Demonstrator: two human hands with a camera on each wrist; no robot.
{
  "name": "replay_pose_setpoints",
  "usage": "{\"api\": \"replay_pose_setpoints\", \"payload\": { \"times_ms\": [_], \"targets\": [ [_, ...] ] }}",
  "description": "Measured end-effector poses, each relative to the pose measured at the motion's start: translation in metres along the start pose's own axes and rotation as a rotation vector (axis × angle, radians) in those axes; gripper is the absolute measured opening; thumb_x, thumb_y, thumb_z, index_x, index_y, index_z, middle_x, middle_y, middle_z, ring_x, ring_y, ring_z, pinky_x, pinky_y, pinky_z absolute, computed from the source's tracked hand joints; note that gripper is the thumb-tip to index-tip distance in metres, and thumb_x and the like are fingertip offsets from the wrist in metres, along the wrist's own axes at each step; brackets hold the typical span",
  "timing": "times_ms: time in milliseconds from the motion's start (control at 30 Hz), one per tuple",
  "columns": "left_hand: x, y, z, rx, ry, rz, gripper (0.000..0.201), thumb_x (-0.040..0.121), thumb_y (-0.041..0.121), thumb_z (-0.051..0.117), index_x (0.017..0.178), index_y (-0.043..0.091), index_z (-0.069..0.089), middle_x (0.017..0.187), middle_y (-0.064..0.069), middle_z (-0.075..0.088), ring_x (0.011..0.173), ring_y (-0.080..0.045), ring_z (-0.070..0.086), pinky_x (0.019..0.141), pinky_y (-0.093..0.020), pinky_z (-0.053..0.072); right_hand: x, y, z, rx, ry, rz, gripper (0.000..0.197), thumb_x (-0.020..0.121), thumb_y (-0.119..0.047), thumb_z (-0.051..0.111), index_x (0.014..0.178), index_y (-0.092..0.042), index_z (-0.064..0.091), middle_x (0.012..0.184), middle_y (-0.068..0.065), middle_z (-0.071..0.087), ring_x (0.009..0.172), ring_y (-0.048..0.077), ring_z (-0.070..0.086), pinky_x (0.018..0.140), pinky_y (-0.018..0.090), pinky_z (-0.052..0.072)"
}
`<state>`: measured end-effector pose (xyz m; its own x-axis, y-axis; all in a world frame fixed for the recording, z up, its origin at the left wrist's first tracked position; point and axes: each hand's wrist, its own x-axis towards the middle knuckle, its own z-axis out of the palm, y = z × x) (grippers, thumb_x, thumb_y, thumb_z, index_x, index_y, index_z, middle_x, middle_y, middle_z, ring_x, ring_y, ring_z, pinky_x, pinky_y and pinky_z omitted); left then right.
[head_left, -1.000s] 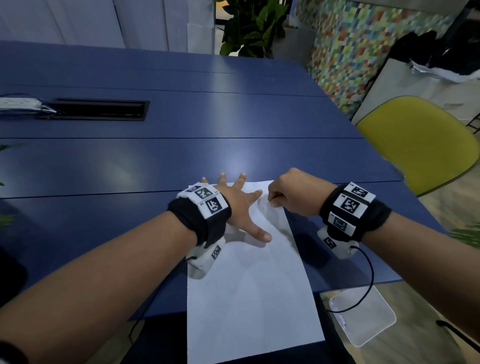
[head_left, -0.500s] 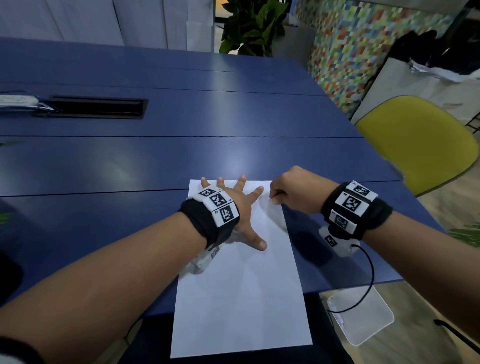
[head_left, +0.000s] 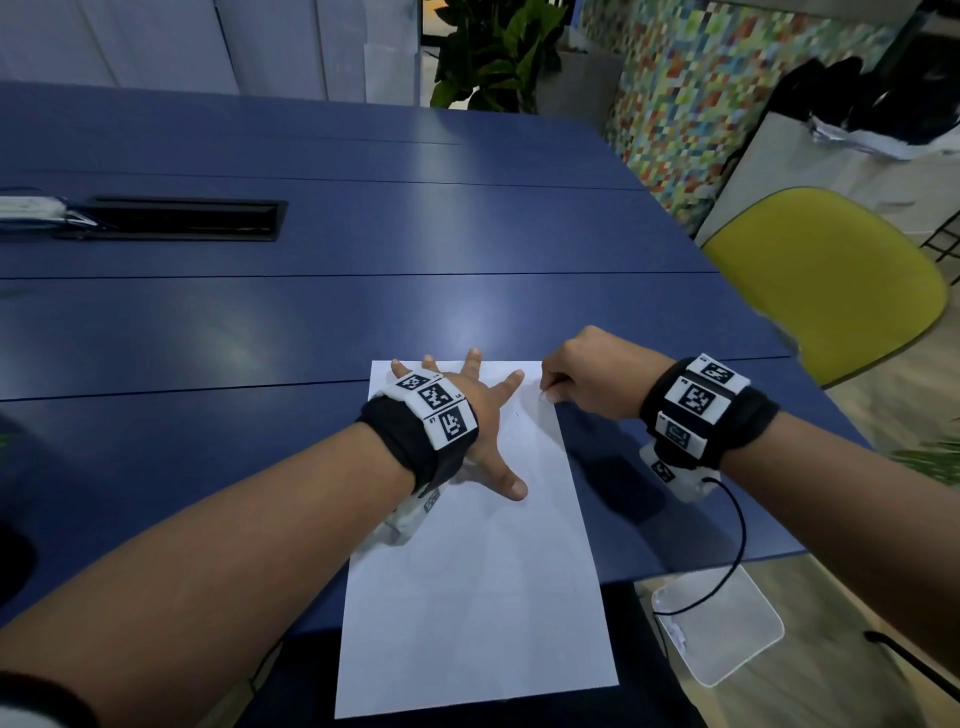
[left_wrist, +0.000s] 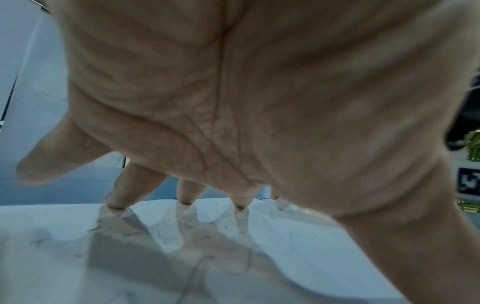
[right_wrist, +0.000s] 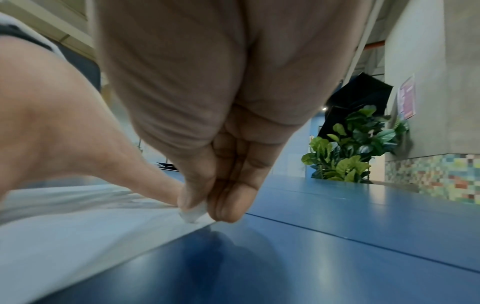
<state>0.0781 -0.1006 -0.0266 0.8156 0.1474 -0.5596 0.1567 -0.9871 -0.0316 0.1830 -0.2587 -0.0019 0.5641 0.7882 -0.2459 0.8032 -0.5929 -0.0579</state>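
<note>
A white sheet of paper (head_left: 467, 597) is laid lengthwise on the blue table (head_left: 363, 312), with its near end overhanging the table's edge toward the person. The sheet's far part is pinned by the left hand (head_left: 478, 421), which is spread wide with straight fingers. In the left wrist view the fingertips (left_wrist: 114, 203) are seen pressed on the paper while the palm is raised above it, and nothing is grasped. The right hand (head_left: 587, 374) is curled at the sheet's far right corner, where a small white piece (right_wrist: 192, 212) is pinched between thumb and forefinger and touches the paper's edge. Whether it is an eraser or the turned-up corner itself cannot be told. The sheet is judged to be very light, thin and limp, easily slid over the smooth tabletop and easily creased or torn. It is best held down flat with spread fingers close to the spot being worked, and lifted only by a gently pinched corner or edge.
</note>
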Motion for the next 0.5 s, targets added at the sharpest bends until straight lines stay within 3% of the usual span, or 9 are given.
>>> {"api": "replay_pose_setpoints", "payload": {
  "times_ms": [167,300,500],
  "targets": [
    [-0.0006,0.0009,-0.0001,0.011,-0.001,-0.012,0.152,0.047,0.097,0.072,0.153,0.056,-0.028,0.17,0.0,-0.032,0.151,-0.065,-0.007,0.109,-0.086,0.003,-0.0064,-0.0075,0.0029,-0.018,-0.05,-0.079,0.011,0.098,-0.02,0.067,0.1,-0.02,0.077,0.091,-0.005,0.076,0.086,0.016,0.068,0.08,0.035,0.057],
    [0.0005,0.001,-0.0005,0.012,0.019,-0.001,0.154,0.043,0.098,0.072,0.154,0.056,-0.026,0.172,-0.002,-0.029,0.152,-0.065,-0.003,0.109,-0.087,0.001,-0.0019,0.0014,-0.0015,-0.008,-0.002,0.009,0.012,0.098,-0.018,0.065,0.099,-0.019,0.077,0.095,-0.004,0.077,0.091,0.02,0.069,0.084,0.039,0.058],
    [0.0011,0.0005,0.0005,0.013,0.022,-0.003,0.153,0.045,0.097,0.072,0.155,0.055,-0.025,0.172,-0.002,-0.029,0.151,-0.065,-0.003,0.109,-0.087,0.002,-0.0092,-0.0023,0.0041,-0.02,-0.044,-0.05,0.01,0.097,-0.022,0.067,0.1,-0.023,0.076,0.092,-0.007,0.076,0.089,0.017,0.068,0.082,0.04,0.059]
  ]
}}
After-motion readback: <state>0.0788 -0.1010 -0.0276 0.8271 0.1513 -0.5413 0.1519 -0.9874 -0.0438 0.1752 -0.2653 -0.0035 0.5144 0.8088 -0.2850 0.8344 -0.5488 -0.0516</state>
